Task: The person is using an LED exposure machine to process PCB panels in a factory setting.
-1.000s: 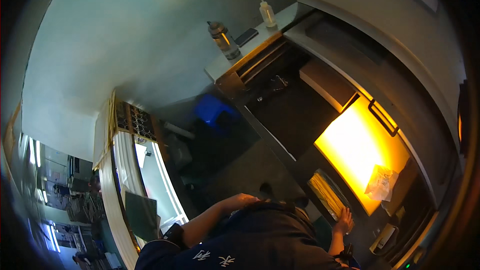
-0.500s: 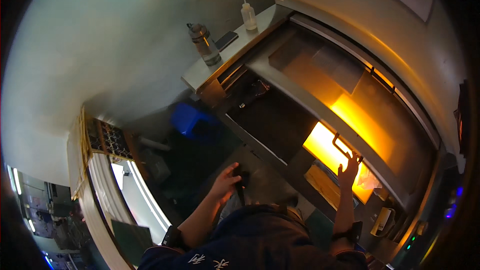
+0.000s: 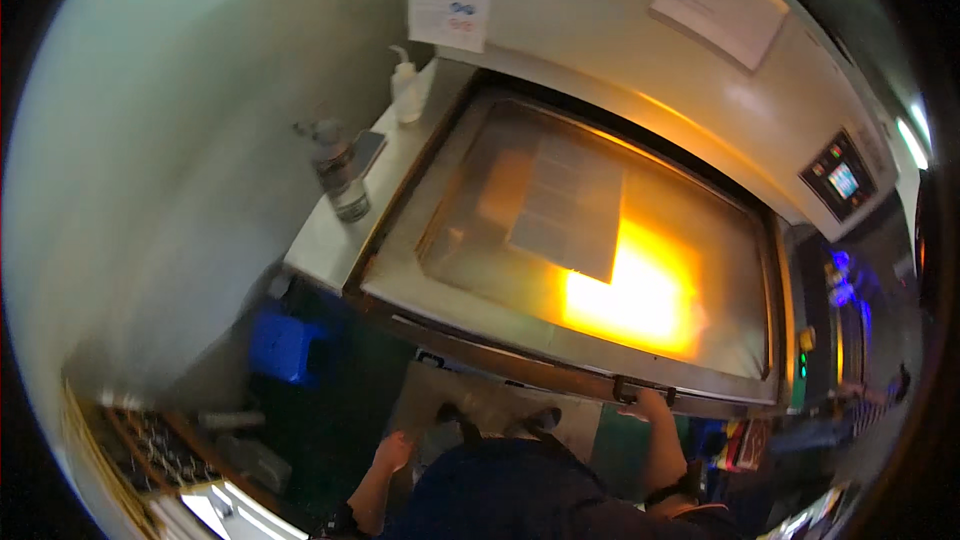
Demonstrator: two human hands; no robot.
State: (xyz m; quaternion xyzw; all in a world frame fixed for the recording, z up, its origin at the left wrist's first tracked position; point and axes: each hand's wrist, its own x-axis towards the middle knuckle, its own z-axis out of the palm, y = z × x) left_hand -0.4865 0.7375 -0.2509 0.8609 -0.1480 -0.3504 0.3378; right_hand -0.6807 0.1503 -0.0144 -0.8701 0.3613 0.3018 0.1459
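My right hand (image 3: 652, 406) is closed on a dark handle (image 3: 628, 389) at the front edge of a large framed lid (image 3: 480, 315). The lid lies down over the bed of a light-coloured exposure machine, and its middle is see-through. Bright yellow light (image 3: 640, 290) glows through it, with a grey rectangular sheet (image 3: 568, 202) beside the glow. Whether that sheet lies on or under the cover I cannot tell. My left hand (image 3: 393, 451) hangs low by my body, away from the machine, its fingers blurred.
Left of the machine, a white ledge (image 3: 325, 240) carries a drinking bottle (image 3: 340, 175), a phone (image 3: 368, 152) and a white squeeze bottle (image 3: 406, 90). A blue bin (image 3: 282, 345) stands on the floor below. A control panel (image 3: 840, 180) sits at the right of the machine's hood.
The lid has come down over the lit bed, with my right hand on its handle. My left hand has dropped lower. The head view has shifted, showing more of the machine's hood.
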